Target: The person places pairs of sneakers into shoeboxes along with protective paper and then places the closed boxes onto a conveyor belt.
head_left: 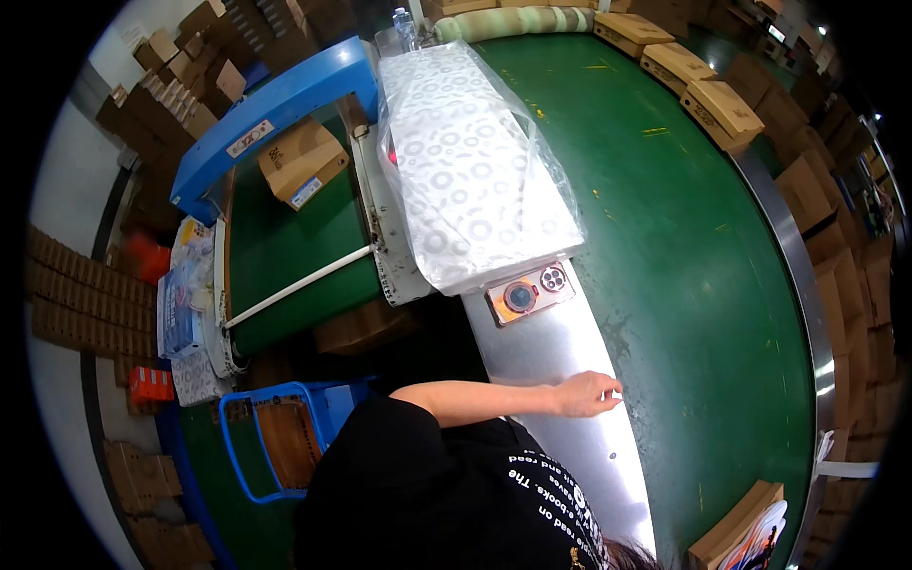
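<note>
My left arm in a black short sleeve reaches across to the right, and my left hand [586, 394] hovers over or rests on the edge of a shiny metal ledge [560, 356]. Its fingers are curled together; a small pale spot shows at the fingertips, too small to name. Beyond the hand, a phone [528, 293] with a ring on its back lies face down on the ledge. Behind the phone is a stack of white patterned paper sheets [465, 152] in clear plastic. My right hand is out of view.
A wide green conveyor belt [665, 266] runs along the right, carrying several cardboard boxes [722, 112] at its far side. Left stands a blue machine [275, 114] with a box [302, 161] on its belt. A blue chair [285, 437] stands at lower left.
</note>
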